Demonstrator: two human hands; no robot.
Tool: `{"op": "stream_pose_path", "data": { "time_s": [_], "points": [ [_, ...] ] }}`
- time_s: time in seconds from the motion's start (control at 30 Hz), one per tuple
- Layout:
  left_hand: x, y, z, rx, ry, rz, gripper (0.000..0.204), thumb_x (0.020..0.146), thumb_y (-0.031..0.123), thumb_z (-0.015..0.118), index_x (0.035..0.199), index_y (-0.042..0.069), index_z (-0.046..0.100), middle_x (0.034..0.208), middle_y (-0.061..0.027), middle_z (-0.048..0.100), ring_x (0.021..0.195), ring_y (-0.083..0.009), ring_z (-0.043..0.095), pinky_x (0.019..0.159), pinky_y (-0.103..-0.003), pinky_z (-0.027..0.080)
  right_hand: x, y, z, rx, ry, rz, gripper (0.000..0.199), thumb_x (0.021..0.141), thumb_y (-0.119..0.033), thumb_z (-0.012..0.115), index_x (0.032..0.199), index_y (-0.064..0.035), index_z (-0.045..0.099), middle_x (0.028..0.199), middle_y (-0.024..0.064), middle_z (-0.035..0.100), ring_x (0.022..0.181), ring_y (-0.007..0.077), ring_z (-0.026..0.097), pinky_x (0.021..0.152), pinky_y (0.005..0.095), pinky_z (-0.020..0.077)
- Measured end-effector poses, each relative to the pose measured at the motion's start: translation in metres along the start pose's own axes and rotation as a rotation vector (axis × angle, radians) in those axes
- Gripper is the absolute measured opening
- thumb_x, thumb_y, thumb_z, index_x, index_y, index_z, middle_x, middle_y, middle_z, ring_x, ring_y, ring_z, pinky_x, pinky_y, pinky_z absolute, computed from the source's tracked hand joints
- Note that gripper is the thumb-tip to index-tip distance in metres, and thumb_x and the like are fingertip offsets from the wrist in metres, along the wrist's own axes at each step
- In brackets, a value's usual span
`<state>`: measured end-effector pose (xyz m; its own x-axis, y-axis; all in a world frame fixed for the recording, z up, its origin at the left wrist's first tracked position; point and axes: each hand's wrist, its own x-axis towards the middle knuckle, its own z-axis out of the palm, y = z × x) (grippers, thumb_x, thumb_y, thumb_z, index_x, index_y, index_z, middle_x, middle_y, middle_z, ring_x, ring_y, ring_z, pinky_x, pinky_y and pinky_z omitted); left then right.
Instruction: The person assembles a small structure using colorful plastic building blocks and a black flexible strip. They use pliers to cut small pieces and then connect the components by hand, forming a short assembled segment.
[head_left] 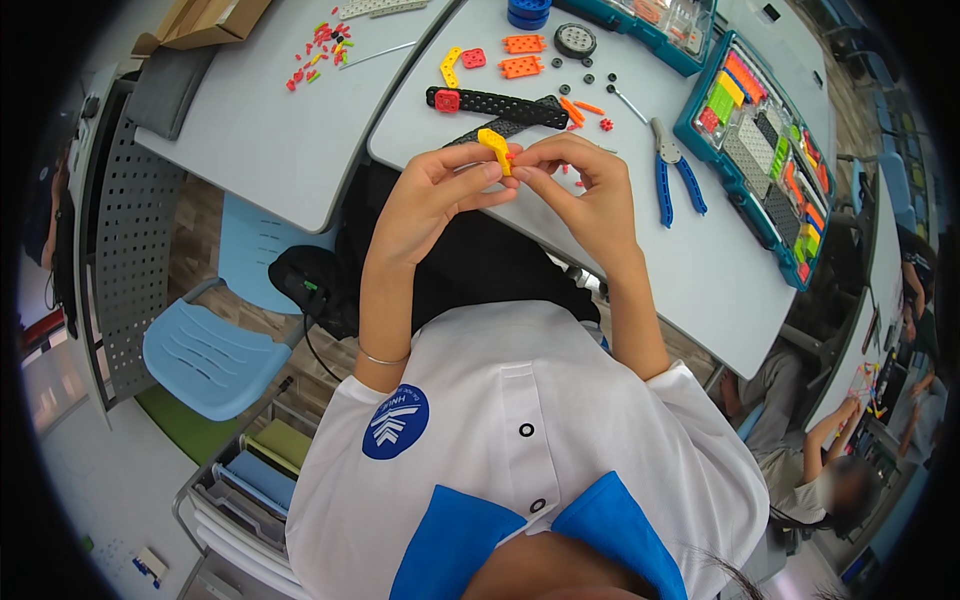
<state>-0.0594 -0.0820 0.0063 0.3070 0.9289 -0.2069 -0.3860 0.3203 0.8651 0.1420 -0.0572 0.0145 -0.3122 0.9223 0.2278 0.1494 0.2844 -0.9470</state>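
Observation:
Over the near edge of the table, my left hand (432, 198) holds a yellow plastic building piece (492, 142) between thumb and fingers. My right hand (588, 192) meets it from the other side, thumb and forefinger pinched at a small red pin (511, 158) beside the yellow piece. Whether the pin sits inside a hole is hidden by the fingertips. Just beyond the hands lie a long black perforated beam (505, 107) with a red square plate (446, 100) on it, and a second dark beam crossing underneath.
Blue-handled pliers (668, 172) lie to the right, near a teal parts case (760, 150) full of coloured pieces. Farther back are orange plates (522, 66), a wheel (575, 40) and a yellow angled beam (449, 68). Red pins (325, 45) are scattered on the left table. A blue chair (215, 358) stands left.

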Motion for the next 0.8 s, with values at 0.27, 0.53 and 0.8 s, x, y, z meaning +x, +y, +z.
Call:
{"op": "stream_pose_path", "data": {
  "time_s": [0.27,0.53,0.8],
  "points": [
    [0.004,-0.008,0.007,0.129,0.103,0.09,0.029,0.096,0.01,0.067,0.117,-0.011,0.066,0.107,-0.0151,0.071,0.09,-0.0181,0.072,0.081,-0.03,0.063,-0.002,0.003,0.002,0.195,0.009,0.133,0.012,0.084,-0.005,0.077,0.094,0.001,0.073,0.09,0.0065,0.073,0.081,0.0117,0.066,0.078,0.0266,0.0505],
    [0.006,-0.015,0.007,0.023,0.075,0.096,0.029,0.096,0.01,0.067,0.117,-0.01,0.066,0.103,-0.0139,0.071,0.085,-0.0159,0.072,0.077,-0.028,0.062,-0.007,0.005,0.004,0.287,0.058,0.152,0.013,0.085,-0.005,0.077,0.095,0.002,0.073,0.091,0.0065,0.073,0.083,0.0122,0.064,0.082,0.0269,0.0502],
    [0.006,-0.017,0.01,0.059,0.068,0.115,0.03,0.099,0.012,0.065,0.12,-0.009,0.065,0.107,-0.0137,0.071,0.085,-0.0133,0.071,0.078,-0.025,0.061,-0.01,0.002,0.004,0.189,0.109,0.083,0.012,0.082,-0.004,0.078,0.094,-0.0001,0.076,0.09,0.0063,0.073,0.082,0.0137,0.064,0.081,0.0276,0.0509]
  ]
}}
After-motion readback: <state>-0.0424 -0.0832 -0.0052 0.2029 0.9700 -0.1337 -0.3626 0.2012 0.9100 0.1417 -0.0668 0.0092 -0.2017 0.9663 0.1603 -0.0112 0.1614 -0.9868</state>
